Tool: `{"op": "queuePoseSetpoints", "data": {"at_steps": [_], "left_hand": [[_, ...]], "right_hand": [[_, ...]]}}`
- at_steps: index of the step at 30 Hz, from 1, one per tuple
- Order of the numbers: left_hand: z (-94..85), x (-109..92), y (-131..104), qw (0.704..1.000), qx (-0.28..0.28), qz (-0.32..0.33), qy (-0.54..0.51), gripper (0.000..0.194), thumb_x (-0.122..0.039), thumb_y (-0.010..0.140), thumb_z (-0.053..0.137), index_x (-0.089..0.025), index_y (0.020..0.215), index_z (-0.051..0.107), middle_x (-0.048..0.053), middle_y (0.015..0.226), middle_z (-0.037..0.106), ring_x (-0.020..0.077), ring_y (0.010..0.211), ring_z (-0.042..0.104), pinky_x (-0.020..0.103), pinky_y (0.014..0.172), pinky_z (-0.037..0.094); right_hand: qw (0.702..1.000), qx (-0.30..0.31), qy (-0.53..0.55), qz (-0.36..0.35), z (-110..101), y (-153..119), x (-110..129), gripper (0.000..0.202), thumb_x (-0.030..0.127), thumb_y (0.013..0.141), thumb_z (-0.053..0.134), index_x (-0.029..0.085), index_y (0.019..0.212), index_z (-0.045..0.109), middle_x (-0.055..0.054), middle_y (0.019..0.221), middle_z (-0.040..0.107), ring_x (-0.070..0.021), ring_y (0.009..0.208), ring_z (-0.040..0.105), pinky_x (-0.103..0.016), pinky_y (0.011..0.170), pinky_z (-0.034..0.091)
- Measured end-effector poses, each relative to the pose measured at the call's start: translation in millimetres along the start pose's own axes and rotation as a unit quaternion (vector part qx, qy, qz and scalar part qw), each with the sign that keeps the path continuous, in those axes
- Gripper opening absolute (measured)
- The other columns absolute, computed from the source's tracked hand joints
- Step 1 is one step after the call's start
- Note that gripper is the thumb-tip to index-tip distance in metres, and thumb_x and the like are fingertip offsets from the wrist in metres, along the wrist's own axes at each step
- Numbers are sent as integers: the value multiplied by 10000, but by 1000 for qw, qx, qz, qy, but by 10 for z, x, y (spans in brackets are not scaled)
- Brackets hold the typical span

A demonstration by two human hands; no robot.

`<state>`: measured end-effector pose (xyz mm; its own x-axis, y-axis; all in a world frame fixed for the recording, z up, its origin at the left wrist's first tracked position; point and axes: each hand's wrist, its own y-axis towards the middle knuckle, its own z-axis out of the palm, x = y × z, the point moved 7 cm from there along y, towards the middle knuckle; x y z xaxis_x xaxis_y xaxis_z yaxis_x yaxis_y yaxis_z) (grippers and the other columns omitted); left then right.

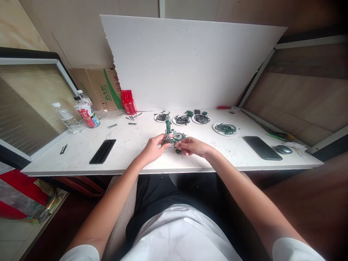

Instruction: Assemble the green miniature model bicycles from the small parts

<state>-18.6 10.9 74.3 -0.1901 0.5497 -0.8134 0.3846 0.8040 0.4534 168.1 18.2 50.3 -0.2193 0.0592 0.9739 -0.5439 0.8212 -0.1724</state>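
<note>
A small dark green model bicycle (168,127) with thin metal parts stands near the front middle of the white table. My left hand (154,146) is closed on its lower left side, thumb and fingers pinching it. My right hand (193,146) is closed in a pinch at the model's right side; what lies between its fingertips is too small to make out. Just behind the fingers shows a green piece with a spoked wheel (178,136). A small dark round part (178,151) is below the right fingertips. The hands hide part of the model.
White plates of small parts (226,129) stand behind the hands. A phone (103,151) and bottles (87,113) are on the left, a red box (128,102) at the back. On the right lie a dark flat device (262,148) and a mouse (284,149).
</note>
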Motion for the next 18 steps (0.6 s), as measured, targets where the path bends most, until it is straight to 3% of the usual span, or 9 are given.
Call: {"op": "queuePoseSetpoints", "data": {"at_steps": [6,13,18], "left_hand": [[20,-32,-23,1000,-11,-5,18,420,-398,925,814,-191,1281,731,117,1264,792,264,1134,782,432,1092,625],[-33,15,-22,997,-65,5,34,405,-381,891,842,-196,1233,727,101,1144,809,240,1062,793,384,996,666],[-36,23,-29,996,-82,3,38,372,-369,889,841,-191,1193,721,92,1083,811,229,1028,798,350,943,675]], "right_hand": [[999,-31,2,3,-40,10,-19,600,729,790,853,161,823,661,-19,569,634,-105,555,522,-237,521,339],[997,-68,44,-8,-39,54,-73,568,681,793,889,156,880,688,-50,713,676,-133,632,617,-227,478,337],[993,-86,77,-23,-12,48,-39,595,702,762,900,160,881,684,-47,741,684,-136,673,630,-232,521,382]]}}
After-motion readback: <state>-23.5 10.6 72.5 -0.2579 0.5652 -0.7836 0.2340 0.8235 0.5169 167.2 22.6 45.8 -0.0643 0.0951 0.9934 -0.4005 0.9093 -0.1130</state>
